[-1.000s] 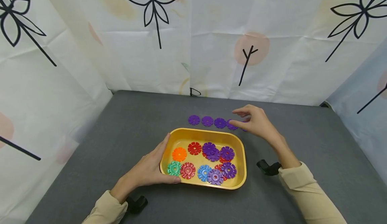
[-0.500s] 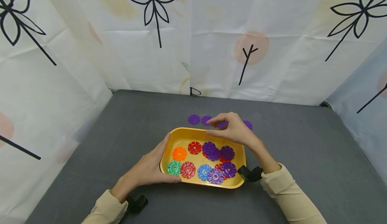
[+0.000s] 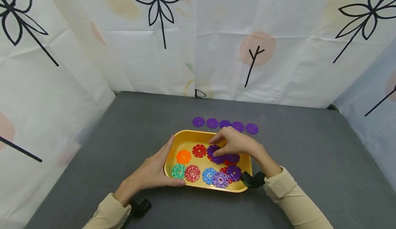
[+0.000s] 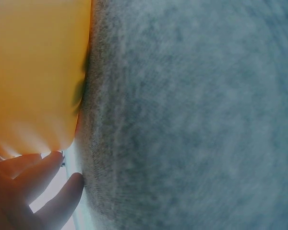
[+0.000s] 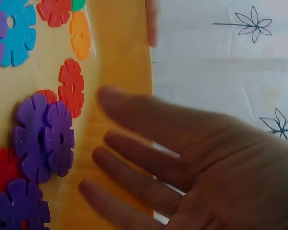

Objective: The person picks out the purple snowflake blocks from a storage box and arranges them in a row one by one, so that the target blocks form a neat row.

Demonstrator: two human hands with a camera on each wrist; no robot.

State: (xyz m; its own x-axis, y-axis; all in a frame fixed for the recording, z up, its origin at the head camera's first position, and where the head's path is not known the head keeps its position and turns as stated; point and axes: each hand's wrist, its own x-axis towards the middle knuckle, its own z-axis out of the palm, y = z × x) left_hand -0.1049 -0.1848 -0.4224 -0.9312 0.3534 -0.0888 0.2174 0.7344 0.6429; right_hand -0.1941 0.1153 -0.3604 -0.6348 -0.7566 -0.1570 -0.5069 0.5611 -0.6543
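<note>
A yellow plastic tray holds flower-shaped plastic discs in several colours. My left hand grips its left end, thumb along the near rim and fingers at the far-left corner. In the left wrist view, fingertips press the tray's outer wall. My right hand reaches over the tray's far side, thumb and fingers apart with nothing between them. Just below it lie overlapping purple discs, one partly on another. Behind the tray, several purple discs form a row on the table; the middle one is partly hidden by the right hand.
Inside the tray are also an orange disc, a green disc, a blue disc and red discs. The grey table ends at a white patterned cloth behind and at the sides.
My right hand has left the right end of the purple row, moving left and then down over the tray. The rightmost disc in the row now shows fully. My left hand stays put.
</note>
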